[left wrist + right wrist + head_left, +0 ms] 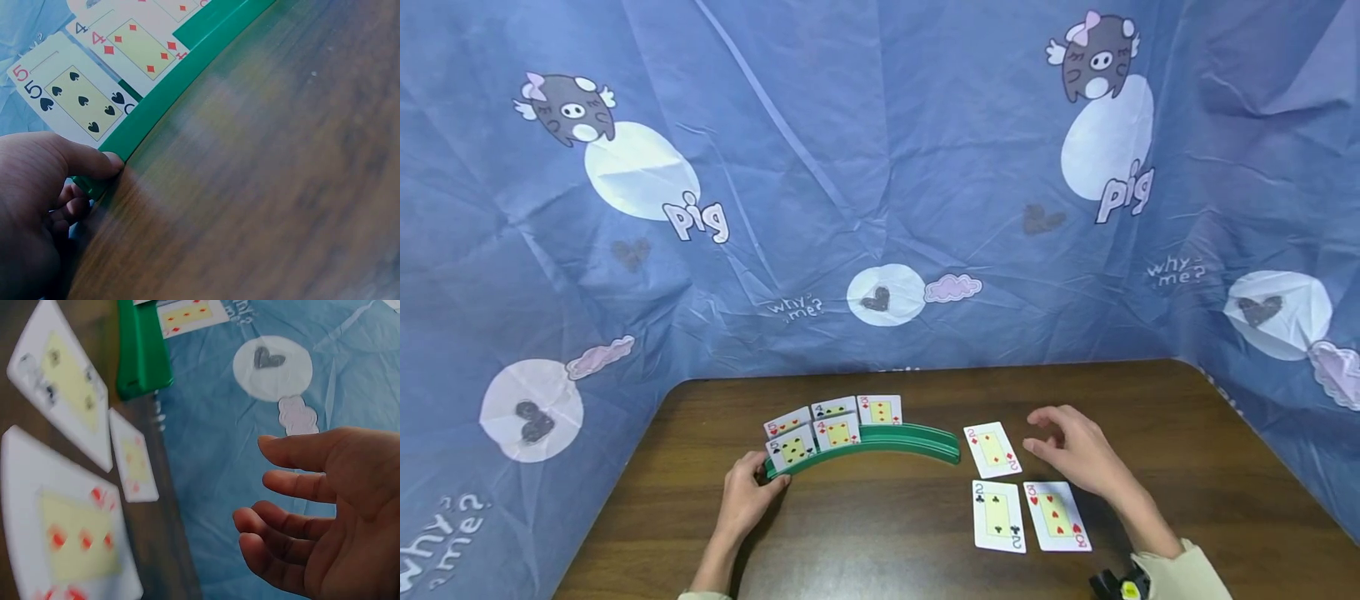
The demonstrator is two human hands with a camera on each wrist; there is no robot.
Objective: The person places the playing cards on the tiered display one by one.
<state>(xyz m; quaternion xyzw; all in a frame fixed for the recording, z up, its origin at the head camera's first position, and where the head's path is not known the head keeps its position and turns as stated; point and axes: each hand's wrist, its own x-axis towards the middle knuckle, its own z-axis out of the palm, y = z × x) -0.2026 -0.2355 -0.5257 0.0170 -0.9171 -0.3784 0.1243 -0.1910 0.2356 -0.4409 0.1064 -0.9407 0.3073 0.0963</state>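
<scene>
My left hand (pixel 749 492) pinches the left end of a curved green card holder (pixel 887 438), thumb on the front and fingers behind. In the holder's front row stand the 5 of spades (pixel 81 100) and the 4 of diamonds (pixel 837 431). Behind them rise a red 5 of hearts (pixel 787 422), a black 4 (pixel 832 407) and a 3 of diamonds (pixel 880 408). My right hand (pixel 1078 446) hovers over the table with fingers loosely bent, holding nothing. Nearest to it lies the 2 of diamonds (pixel 992 450), face up, just left of its fingertips.
Closer to me, the 2 of clubs (pixel 998 517) and the 3 of hearts (pixel 1057 517) lie face up side by side on the brown wooden table (pixel 865 542). A blue printed cloth (pixel 820 167) hangs behind the table and along both sides. A black device (pixel 1123 583) sits by the right sleeve.
</scene>
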